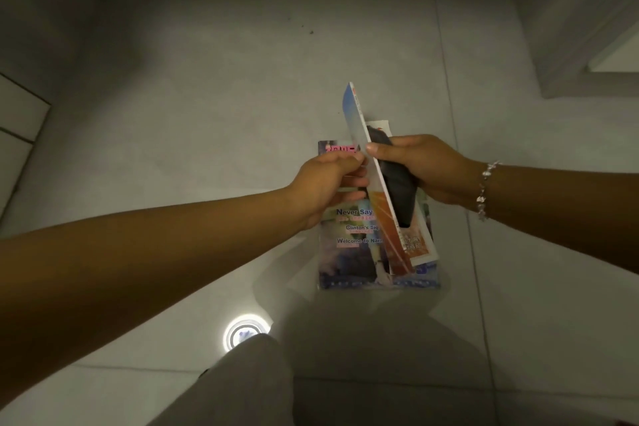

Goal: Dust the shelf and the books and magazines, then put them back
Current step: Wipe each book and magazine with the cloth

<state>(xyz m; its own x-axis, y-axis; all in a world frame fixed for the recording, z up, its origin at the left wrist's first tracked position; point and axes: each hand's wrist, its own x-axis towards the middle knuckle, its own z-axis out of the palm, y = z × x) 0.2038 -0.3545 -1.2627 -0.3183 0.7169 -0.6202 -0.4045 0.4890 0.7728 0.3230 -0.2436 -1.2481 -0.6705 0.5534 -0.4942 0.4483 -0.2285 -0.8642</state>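
Observation:
A thin book (359, 128) with a blue and orange cover is held on edge above the floor, its spine up and away from me. My left hand (328, 183) pinches its left face. My right hand (425, 169) holds a dark grey cloth (397, 187) against its right face, thumb on the book's edge. Below it, a magazine (349, 245) with English headlines lies flat on the floor, and another thin booklet (420, 245) lies on top of it at the right.
The floor (207, 114) is pale grey tile with a bright ceiling-light reflection (242, 332) near my trouser leg (235, 387). A white cabinet or shelf base (587, 28) stands at the upper right; white panels (17, 114) line the left edge.

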